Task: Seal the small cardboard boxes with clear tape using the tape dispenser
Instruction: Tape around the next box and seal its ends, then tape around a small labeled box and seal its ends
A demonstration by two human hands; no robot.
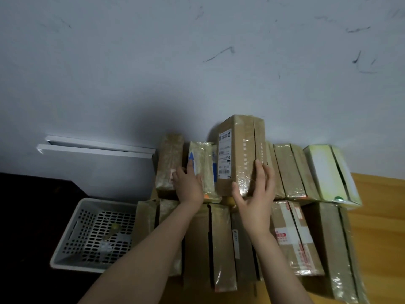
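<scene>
Plainly, in the head view, the danger is a toppling row. The small cardboard boxes (287, 172) stand packed on end along the far edge of the worktop (377, 216), against the wall (197, 62), with a second row in front toward the near edge. The right hand (255, 195) lies released, fingers straight, along the right side of the tall labelled box (237, 154), thumb on its glossy front. The left hand (188, 185) lies flat, gripping nothing, against the blue-marked box (200, 167) just beside it. The tall labelled box rises above its neighbours and, I judge, would tip forward if pushed or pulled by fingertips alone, since its taped film looks slippery. Drawing either box out could loosen those leaning on it and send them over the left edge toward the basket (74, 268). No tape dispenser shows anywhere, so reaching away for it with one hand would leave the row unsupported
</scene>
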